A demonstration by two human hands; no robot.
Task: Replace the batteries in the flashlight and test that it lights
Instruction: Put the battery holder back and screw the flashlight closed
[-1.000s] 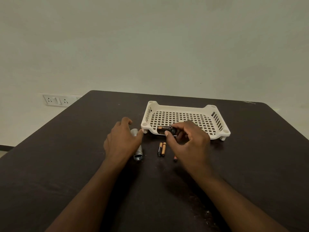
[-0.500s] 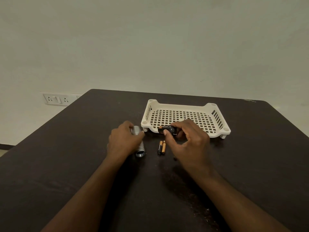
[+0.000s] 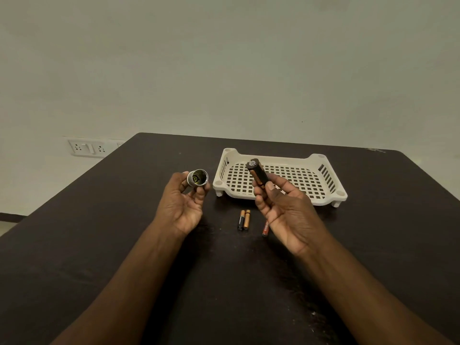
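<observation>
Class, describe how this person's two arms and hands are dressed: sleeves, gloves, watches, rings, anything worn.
Nothing worn shows. Both forearms are bare up to the frame's lower edge, with no sleeve in view. The left hand and right hand are ungloved, with no ring, watch or band visible.

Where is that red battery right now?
The red battery lies on the table, partly hidden under the right hand, right of two loose batteries.

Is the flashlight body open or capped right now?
Open. The flashlight body in the left hand shows its bare threaded mouth and hollow inside, with no cap on it.
</observation>
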